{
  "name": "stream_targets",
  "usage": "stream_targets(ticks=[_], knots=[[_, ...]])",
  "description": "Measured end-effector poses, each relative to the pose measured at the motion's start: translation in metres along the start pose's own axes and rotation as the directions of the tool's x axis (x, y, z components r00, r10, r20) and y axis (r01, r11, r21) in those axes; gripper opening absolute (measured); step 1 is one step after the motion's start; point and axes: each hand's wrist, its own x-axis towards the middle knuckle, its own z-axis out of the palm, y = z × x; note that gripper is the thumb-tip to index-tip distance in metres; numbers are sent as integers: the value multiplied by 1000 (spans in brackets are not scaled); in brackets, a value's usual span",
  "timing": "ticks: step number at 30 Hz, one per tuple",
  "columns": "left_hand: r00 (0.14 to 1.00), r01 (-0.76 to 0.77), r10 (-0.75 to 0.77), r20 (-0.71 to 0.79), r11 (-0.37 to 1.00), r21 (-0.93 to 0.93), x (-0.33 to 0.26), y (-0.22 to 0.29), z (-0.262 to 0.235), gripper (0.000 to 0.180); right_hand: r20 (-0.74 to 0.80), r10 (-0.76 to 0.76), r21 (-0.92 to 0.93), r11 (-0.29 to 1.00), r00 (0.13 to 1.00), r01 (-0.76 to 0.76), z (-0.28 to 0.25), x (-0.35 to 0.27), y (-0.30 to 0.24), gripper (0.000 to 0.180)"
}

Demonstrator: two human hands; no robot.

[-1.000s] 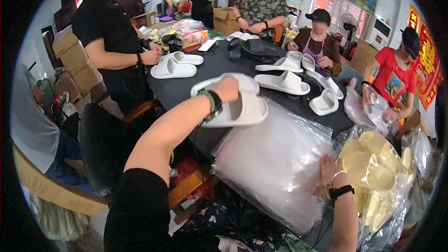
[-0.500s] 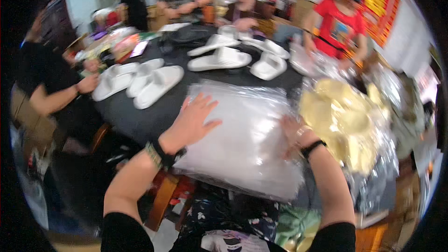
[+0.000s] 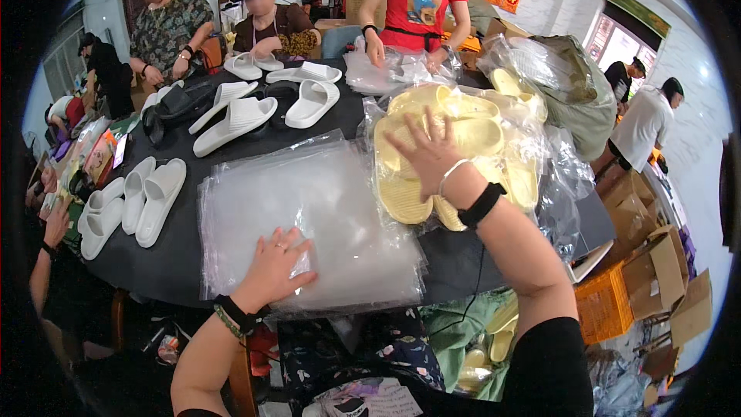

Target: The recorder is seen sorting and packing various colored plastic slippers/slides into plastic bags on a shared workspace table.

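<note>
— What changed since half a second ago?
— The left hand has slid toward the near edge of the clear bag stack, flat, fingers spread. The right hand has moved onto the yellow slippers in their plastic, open, gripping nothing.
— And around the hands?
— White slippers lie left of the left hand on the dark worktop. Beyond, people sit; cardboard boxes stand right.

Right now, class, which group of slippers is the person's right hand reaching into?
The yellow slippers in clear plastic under the right hand; the other slippers are white.
</note>
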Motion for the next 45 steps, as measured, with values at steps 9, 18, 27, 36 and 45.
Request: stream_targets(ticks=[9, 18, 27, 36, 45], knots=[[999, -14, 13, -32, 1000, -12, 1, -6, 1, 62, -273, 185, 59, 983, 944, -176, 24, 8, 55, 70], [942, 148, -312, 120, 65, -987, 11, -17, -51, 64, -855, 85, 406, 723, 511, 559, -97, 6, 42, 62], [888, -197, -438, 140, -637, -745, -22, -39, -58, 72, -727, 57, 515, 703, 684, 490, -20, 68, -1, 35], [767, -134, -597, 235, -508, -851, -38, -52, -26, 96, 467, -455, 864, 419, 758, -281, 14, 28, -60, 89], [683, -295, -716, 145, -452, -842, -31, 0, -53, 85, -85, -69, 961, 257, 994, 100, 55, 58, -49, 60]])
